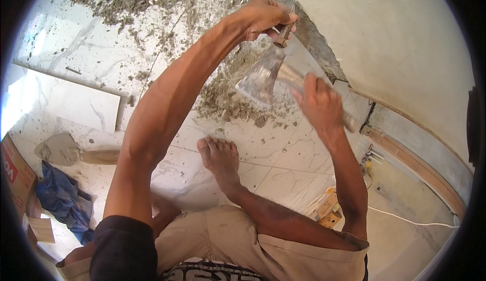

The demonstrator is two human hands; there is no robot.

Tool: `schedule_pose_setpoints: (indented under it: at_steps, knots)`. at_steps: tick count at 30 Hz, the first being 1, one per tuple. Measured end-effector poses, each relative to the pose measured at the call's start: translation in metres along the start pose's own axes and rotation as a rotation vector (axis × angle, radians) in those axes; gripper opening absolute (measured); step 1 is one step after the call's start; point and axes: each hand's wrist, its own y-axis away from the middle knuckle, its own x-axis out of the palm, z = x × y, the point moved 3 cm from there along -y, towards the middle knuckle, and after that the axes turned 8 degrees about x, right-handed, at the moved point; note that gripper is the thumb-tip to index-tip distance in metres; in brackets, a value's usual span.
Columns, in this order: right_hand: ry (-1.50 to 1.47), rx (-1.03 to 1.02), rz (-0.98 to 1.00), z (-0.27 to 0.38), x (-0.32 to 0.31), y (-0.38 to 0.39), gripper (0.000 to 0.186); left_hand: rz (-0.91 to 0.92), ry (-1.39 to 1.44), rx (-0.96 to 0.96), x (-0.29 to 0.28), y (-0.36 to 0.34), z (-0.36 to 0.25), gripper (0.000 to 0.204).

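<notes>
My left hand (pixel 268 17) reaches far out beside the base of the wall. Its fingers close around a short metal chisel (pixel 285 35), whose near end points back toward me. My right hand (pixel 322 103) grips the wooden handle of a hatchet (pixel 260 78). The hatchet's broad head is smeared by motion, and its upper end is close to the chisel's near end; whether they touch I cannot tell. Past my left hand runs a rough strip of bare mortar (pixel 319 40) along the wall's foot. The chisel's far tip is hidden by my fingers.
Grey mortar rubble (pixel 238 98) lies on the marbled floor tiles. To the left are a loose tile (pixel 83 101), a trowel (pixel 63 149), a blue cloth (pixel 63 195) and a cardboard box (pixel 17 174). On the right are a power strip (pixel 329 210) with a white cord and a wooden strip (pixel 415 167).
</notes>
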Motion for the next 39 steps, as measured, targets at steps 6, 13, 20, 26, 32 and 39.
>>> schedule_pose_setpoints:
  at_steps: [6, 13, 20, 26, 32, 39]
  knots:
    - [0.012, -0.317, -0.093, 0.029, -0.019, 0.016, 0.039, -0.031, 0.051, 0.011, -0.002, 0.007, -0.007, 0.022]
    - [-0.010, -0.365, -0.201, 0.027, -0.024, 0.013, 0.014, -0.085, 0.130, 0.050, -0.001, 0.006, -0.006, 0.018]
    - [0.083, -0.054, -0.020, -0.005, -0.006, -0.012, 0.014, -0.070, 0.060, 0.016, -0.001, 0.005, -0.008, 0.023]
    - [-0.213, -0.458, -0.287, 0.012, -0.019, 0.000, 0.015, -0.059, 0.057, 0.005, -0.003, 0.001, -0.002, 0.021]
    - [-0.061, -0.136, -0.138, 0.009, -0.018, -0.014, 0.025, -0.175, 0.162, 0.035, -0.011, -0.012, 0.008, 0.019]
    - [-0.187, -0.114, -0.048, 0.026, -0.031, 0.009, 0.036, 0.048, 0.064, 0.007, -0.004, 0.014, 0.002, 0.025]
